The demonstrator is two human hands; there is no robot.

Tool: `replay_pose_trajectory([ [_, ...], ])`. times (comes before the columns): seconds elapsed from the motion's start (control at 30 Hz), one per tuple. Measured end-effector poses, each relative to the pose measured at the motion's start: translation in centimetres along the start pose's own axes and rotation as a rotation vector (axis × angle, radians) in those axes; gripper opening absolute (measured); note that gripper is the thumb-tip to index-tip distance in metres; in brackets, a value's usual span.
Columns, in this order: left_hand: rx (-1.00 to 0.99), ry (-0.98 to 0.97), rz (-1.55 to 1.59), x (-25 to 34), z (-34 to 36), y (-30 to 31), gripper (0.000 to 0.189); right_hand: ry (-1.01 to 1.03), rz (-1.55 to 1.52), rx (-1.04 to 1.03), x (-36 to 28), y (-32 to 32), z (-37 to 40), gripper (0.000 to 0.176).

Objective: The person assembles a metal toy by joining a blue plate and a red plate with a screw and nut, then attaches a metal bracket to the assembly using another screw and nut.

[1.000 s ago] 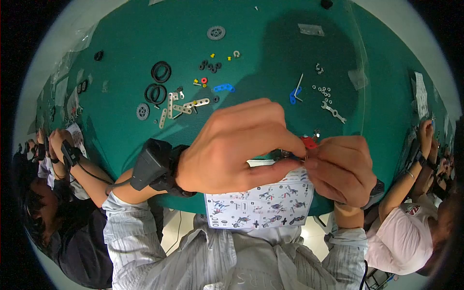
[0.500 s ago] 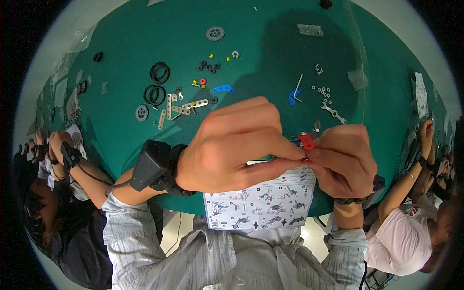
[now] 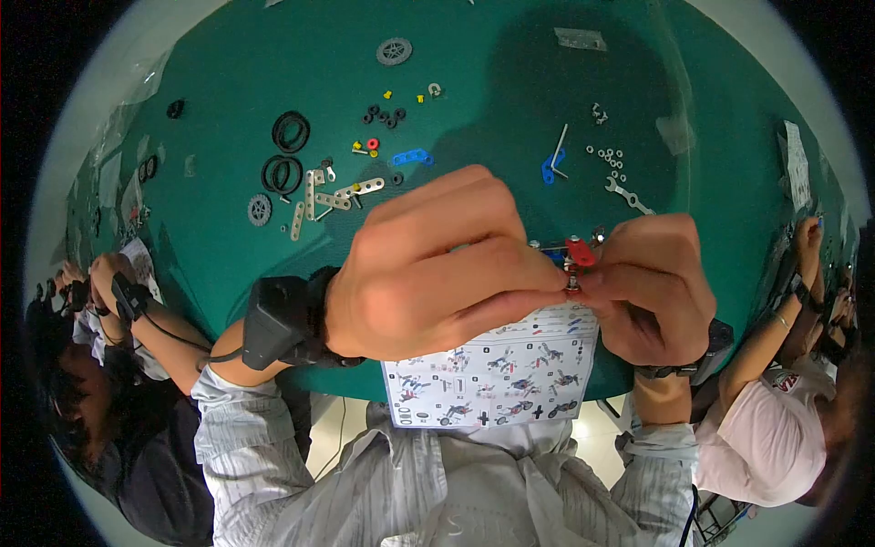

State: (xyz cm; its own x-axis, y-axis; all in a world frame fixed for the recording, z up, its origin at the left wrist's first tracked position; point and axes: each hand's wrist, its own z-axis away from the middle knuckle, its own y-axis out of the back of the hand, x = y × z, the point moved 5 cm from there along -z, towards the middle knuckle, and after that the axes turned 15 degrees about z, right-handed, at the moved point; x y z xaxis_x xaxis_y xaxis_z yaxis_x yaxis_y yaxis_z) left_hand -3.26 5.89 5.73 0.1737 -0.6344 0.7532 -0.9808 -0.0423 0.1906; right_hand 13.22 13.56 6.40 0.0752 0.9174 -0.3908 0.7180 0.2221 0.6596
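Note:
My left hand [image 3: 437, 269] and my right hand [image 3: 652, 292] meet above the instruction sheet [image 3: 488, 383], fingertips nearly touching. Between them is a small model assembly with a red plastic piece [image 3: 580, 252] and shiny metal screws. Both hands are closed in a pinch on it; the fingers cover much of its lower part. Beyond the hands lie a blue angled piece [image 3: 549, 169] with a hex key [image 3: 560, 141] across it. To the right are a small metal wrench [image 3: 627, 194] and several nuts [image 3: 615, 157].
Left of my hands lie perforated metal strips [image 3: 310, 196], black rubber rings [image 3: 283, 173], grey wheels [image 3: 395, 51], a blue strip [image 3: 412, 158] and black bushings [image 3: 384, 116]. A clear plastic bag [image 3: 581, 39] lies farther back. Other people sit on both sides.
The view has shifted slightly. The assembly has turned a little between my fingertips, showing more of the metal screw below the red piece. Both hands keep their pinch.

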Motion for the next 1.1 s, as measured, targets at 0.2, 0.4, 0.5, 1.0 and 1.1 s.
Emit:
replay_pose_trajectory([
  [0.2, 0.028, -0.073, -0.094, 0.1, 0.4, -0.2, 0.03, -0.007, 0.007, 0.001, 0.1, -0.2, 0.1, 0.033],
  [0.4, 0.077, -0.118, -0.177, 0.0, 0.6, -0.6, 0.031, -0.021, 0.009, -0.036, 0.3, -0.3, -0.1, 0.034],
  [0.5, 0.061, -0.129, -0.209, 0.2, 0.7, -0.6, 0.029, -0.016, 0.028, -0.034, 0.1, -0.3, 0.0, 0.033],
  [1.0, 0.009, 0.092, -0.14, -0.1, 0.0, 0.0, 0.026, 0.026, 0.119, -0.068, 0.0, -0.7, -0.2, 0.031],
  [1.1, 0.018, 0.247, 0.063, -1.1, 0.0, -0.1, 0.021, 0.031, 0.143, -0.049, 0.2, -0.6, -0.1, 0.031],
])
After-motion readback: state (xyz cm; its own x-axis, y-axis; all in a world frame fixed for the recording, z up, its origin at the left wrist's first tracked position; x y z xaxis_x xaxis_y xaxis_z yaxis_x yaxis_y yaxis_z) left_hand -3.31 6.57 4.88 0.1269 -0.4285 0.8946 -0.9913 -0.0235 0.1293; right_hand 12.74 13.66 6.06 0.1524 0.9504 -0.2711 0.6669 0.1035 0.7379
